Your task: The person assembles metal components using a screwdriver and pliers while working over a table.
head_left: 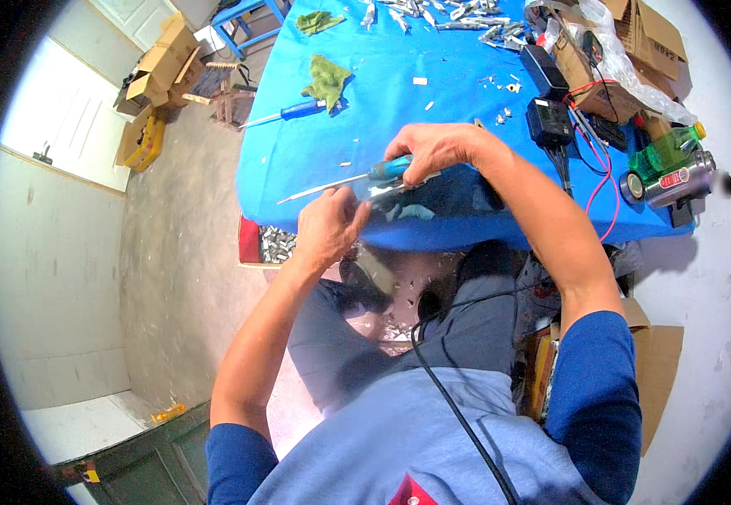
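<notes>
My right hand [437,151] is closed round the blue-green handle of a screwdriver [388,169], whose bare shaft points left across the near part of the table. Just under that shaft, my left hand [329,225] has its fingers curled in; what they hold, if anything, is hidden. A small silvery metal piece [389,187] shows between the two hands, below the screwdriver handle. Beneath the hands lies a dark, shiny sheet [449,200] near the table's front edge. A second screwdriver [298,110] with a blue handle lies farther off at the left.
On the blue-covered table [433,101] are green rags [327,82], several metal parts [466,13] at the back and black power adapters [548,123] with cables at the right. A green bottle [664,156] and steel flask [681,181] stand beyond. Below left sits a box of metal pieces [277,244].
</notes>
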The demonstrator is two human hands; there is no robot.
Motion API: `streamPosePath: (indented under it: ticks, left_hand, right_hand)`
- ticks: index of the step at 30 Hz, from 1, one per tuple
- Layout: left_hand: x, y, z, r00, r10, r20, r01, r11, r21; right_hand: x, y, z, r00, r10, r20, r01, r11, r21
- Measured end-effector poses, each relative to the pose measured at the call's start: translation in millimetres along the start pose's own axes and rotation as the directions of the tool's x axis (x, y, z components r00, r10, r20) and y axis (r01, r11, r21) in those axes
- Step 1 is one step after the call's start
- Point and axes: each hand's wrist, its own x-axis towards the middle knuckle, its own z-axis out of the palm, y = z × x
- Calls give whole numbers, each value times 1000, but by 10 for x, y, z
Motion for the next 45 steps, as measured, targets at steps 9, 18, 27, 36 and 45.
streamPosePath:
  ticks: [9, 18, 27, 36, 45]
  left_hand:
    - [-46, 85, 262, 966, 128, -223, -93, 983, 161]
    - [-96, 62, 411, 922, 207, -328, -133, 963, 233]
    - [-128, 138, 426, 908, 240, -343, -187, 965, 182]
    - [-140, 99, 440, 924, 204, -323, -165, 976, 144]
    - [-121, 128, 374, 946, 180, -270, -148, 980, 135]
  right_hand:
    - [-611, 140, 327, 660, 119, -741, 64, 975, 214]
    - [-1988, -224, 1427, 730, 280, -623, -64, 936, 346]
    - [-1878, -84, 1642, 681, 288, -674, -17, 925, 379]
    - [-1849, -120, 1545, 685, 143, -714, -54, 988, 146]
    - [-1771, -235, 1487, 660, 53, -749, -56, 998, 22]
